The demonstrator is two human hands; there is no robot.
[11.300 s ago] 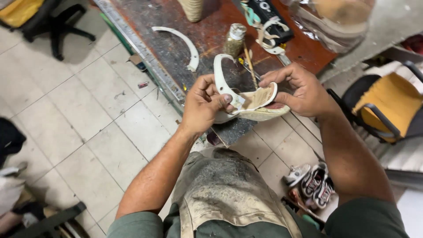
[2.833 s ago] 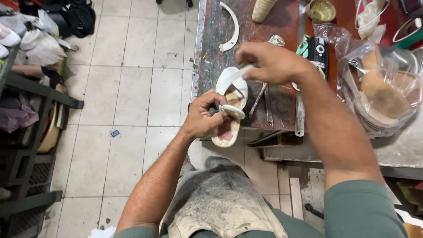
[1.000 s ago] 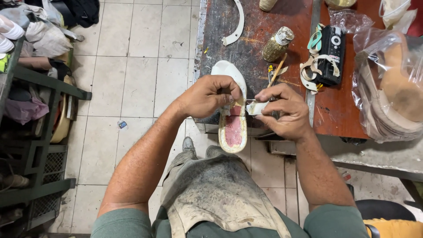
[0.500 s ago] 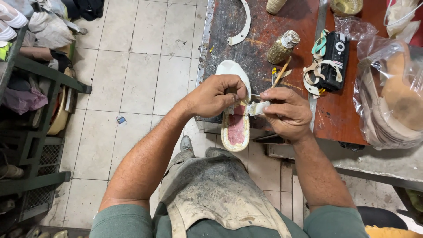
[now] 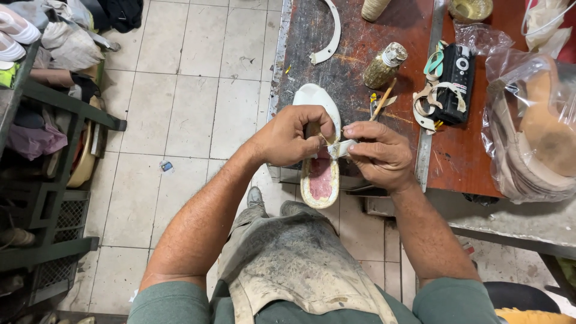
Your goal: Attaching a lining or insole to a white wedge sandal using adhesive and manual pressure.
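We hold white shoe sole (image 5: 320,180) at near table edge (image 5: 354,66); left hand (image 5: 287,137) fingers grip sole, right hand (image 5: 378,155) fingers pinch white strip (image 5: 343,147); strip just started, most of rim still bare

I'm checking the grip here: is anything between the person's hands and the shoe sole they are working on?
Nothing visible. The left hand grips the white shoe sole directly, and the right hand pinches a small white strip at its edge.
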